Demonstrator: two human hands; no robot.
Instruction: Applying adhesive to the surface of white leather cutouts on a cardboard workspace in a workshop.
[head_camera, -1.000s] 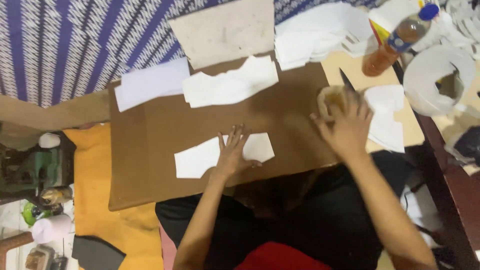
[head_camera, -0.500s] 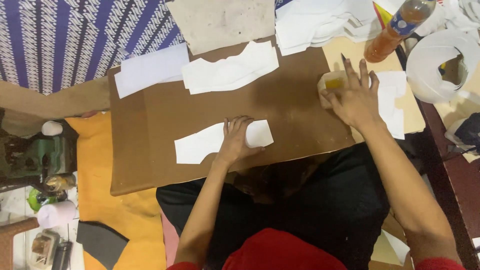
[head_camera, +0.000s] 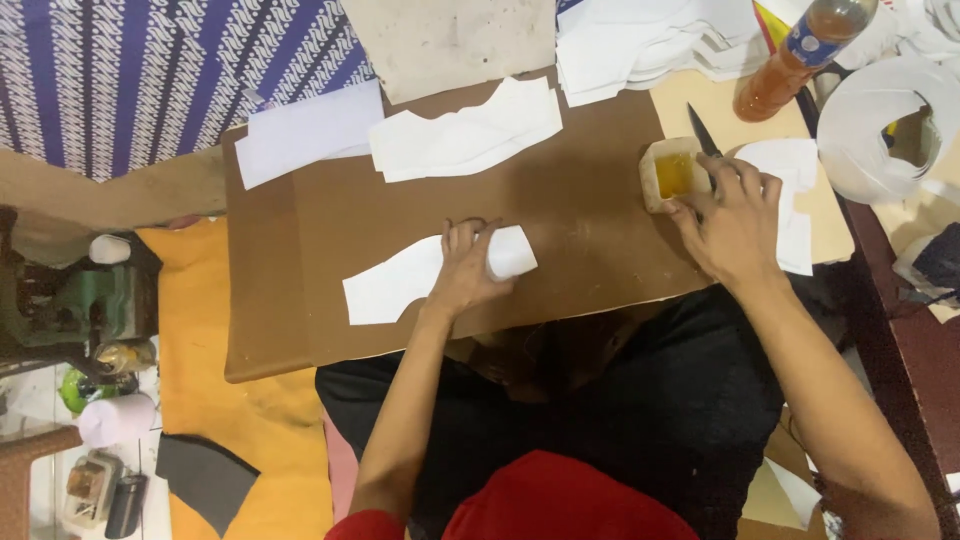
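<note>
— Head view first: where does the white cut piece (head_camera: 420, 280) lie from the two hands?

— It lies flat on the brown board (head_camera: 560, 210) that tops the counter, straight ahead of the person and slightly to their left. Its long axis runs left to right, with the right end tilted a little away from the body.

— Which hand is nearer?

— The left hand (head_camera: 462, 272), which lies right on the piece. Its fingers are spread and press down on the right half, flat rather than gripping.

— And the right hand (head_camera: 735, 225)?

— Well apart, out at the board's right edge. Its fingers are loosely curled over the near side of a small cup of yellow liquid (head_camera: 672, 172), touching it. A dark blade (head_camera: 702, 132) pokes out just past the fingers; whether the hand actually clasps it I cannot tell.

— Anything between them?

— Only bare board. More white pieces (head_camera: 465, 132) lie further off, near the far edge.
</note>
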